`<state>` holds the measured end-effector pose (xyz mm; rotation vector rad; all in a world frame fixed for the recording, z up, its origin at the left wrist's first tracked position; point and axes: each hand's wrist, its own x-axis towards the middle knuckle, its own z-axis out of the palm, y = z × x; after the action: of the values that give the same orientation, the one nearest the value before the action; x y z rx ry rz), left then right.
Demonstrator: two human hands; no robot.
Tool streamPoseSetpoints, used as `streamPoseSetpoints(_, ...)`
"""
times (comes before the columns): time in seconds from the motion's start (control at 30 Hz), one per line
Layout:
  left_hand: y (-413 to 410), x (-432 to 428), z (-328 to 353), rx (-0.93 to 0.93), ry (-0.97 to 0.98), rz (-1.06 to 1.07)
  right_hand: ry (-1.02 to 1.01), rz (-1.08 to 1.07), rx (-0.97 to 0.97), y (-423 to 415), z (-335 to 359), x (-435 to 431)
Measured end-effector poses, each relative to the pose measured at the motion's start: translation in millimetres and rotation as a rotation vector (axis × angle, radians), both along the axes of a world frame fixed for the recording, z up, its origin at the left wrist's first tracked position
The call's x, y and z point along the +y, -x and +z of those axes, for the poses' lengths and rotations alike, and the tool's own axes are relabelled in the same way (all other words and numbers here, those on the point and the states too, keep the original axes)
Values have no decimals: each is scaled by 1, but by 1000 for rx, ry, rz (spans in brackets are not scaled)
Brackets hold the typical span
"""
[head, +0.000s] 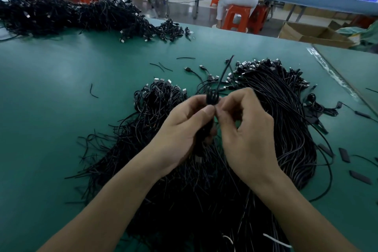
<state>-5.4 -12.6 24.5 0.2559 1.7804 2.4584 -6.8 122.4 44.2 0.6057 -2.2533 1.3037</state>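
Gripping: our left hand [182,129] curls round a folded black cable [211,97], thumb at its top; our right hand [247,135] pinches the same cable just beside that thumb. Long axis: upright. Its loose end [225,71] points up and away from us, above both grips. Beneath: cable heap [194,200]. Left: bare green table [61,112], open room. Far edge: second cable pile [71,14].
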Motion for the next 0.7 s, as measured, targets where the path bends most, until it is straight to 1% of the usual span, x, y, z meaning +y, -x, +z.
streamPoseSetpoints(0.1, 3, -4, -6, 337, 457, 246, 242, 72, -201, 3, 2, 1)
streamPoseSetpoints(0.17, 4, -9, -6, 507, 717, 448, 322, 149, -288, 5, 3, 4)
streamPoseSetpoints(0.2, 3, -12, -4, 562, 786, 507, 334, 179, -308, 5, 3, 5)
streamPoseSetpoints(0.23, 4, -14, -4, 600, 801, 513, 338, 199, -323, 6, 3, 6)
streamPoseSetpoints(0.3, 2, -15, -4, 609, 716, 428, 348, 226, -355, 6, 3, 7)
streamPoseSetpoints(0.43, -1, -13, -2, 471, 544, 301, 439, 297, -489, 6, 3, 6)
streamPoseSetpoints(0.57, -5, -10, 4, 421, 254, 237, 437, 299, -562, 3, 4, 4)
streamPoseSetpoints(0.63, -7, -7, 4, 408, 170, 203, 467, 327, -592, 3, 6, 3)
streamPoseSetpoints(0.7, -10, -7, 2, 413, 148, 187, 487, 332, -611, 3, 6, 3)
